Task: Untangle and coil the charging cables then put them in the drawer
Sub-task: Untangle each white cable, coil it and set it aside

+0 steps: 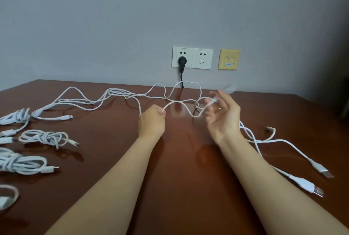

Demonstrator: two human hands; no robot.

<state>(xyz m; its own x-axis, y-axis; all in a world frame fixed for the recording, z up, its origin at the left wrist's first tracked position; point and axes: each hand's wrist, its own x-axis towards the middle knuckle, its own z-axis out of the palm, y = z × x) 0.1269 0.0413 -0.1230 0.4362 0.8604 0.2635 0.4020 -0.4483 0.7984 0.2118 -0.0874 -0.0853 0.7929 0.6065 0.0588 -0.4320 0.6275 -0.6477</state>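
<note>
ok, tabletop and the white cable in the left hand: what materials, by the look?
Tabletop: probably wood or veneer with glossy varnish; red-brown, shows mirror-like reflections. Cable: white, matte, possibly a braided sleeve over plastic; texture too fine to confirm.

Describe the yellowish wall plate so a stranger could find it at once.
Above the brown table, three plates line the grey wall. The wall plate is the rightmost, set apart from the two white sockets, and the only yellowish one.

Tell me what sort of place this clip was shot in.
Probably an office or a room at home: a brown wooden table pushed against a plain wall, with double wall sockets and a yellowed plate that looks like data ports just above it. White charging cables lie across the table.
</note>
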